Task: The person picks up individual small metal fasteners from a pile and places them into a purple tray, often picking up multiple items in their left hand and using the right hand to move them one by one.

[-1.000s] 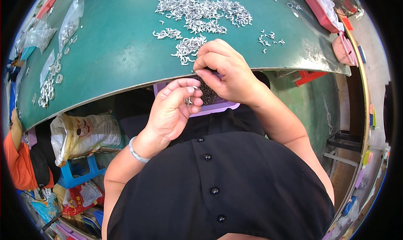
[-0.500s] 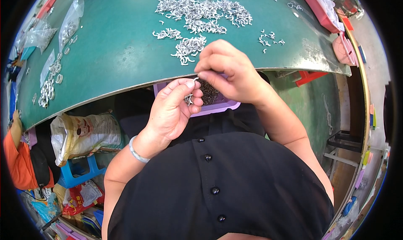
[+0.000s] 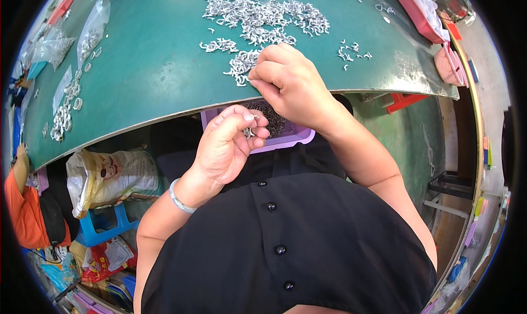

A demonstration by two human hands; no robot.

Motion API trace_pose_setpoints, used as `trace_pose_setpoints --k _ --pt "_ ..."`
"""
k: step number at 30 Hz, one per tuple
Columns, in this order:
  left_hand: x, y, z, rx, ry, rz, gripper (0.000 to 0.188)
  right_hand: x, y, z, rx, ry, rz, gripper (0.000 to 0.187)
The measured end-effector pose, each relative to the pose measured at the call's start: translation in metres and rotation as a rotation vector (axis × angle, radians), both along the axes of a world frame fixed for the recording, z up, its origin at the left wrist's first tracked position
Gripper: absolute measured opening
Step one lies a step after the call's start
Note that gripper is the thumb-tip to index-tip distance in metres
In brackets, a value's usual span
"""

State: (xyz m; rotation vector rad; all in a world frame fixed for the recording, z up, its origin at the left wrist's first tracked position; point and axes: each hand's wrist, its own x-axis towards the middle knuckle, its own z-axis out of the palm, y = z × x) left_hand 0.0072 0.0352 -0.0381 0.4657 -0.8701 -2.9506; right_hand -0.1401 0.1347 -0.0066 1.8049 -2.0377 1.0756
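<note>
My left hand (image 3: 224, 144) is closed around several small silver-grey curved metal pieces (image 3: 248, 133), palm turned up, over a purple plastic basket (image 3: 285, 141). One piece sticks up between its thumb and fingertips. My right hand (image 3: 291, 80) reaches over the table edge, thumb and fingers pinched together at the near small heap of curved metal pieces (image 3: 240, 67). What lies between those fingertips is too small to make out. Inside the basket, beneath the hands, lie many dark small pieces (image 3: 269, 115).
A large pile of the same pieces (image 3: 258, 12) covers the far middle of the green table (image 3: 148, 56). Metal rings (image 3: 63, 116) and clear bags (image 3: 94, 26) lie left. Pink bins (image 3: 420, 12) stand right. Below left are a sack (image 3: 112, 177), a blue stool (image 3: 107, 226) and another person's orange sleeve (image 3: 24, 215).
My right hand has moved from the left hand's fingertips up and slightly left to the near heap. My left hand has dropped slightly, its fingers a little looser around the metal pieces.
</note>
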Motion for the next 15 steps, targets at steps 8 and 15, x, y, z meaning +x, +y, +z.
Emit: trace_pose_setpoints --k 8,15 --pt "0.0004 -0.0012 -0.0058 0.002 0.035 -0.002 0.012 -0.0049 0.0073 -0.0018 -0.038 -0.064 -0.051 0.007" --pt "0.0004 0.0016 -0.0012 -0.047 0.039 -0.015 0.014 -0.0057 0.0091 0.0011 -0.008 -0.089 -0.056 0.007"
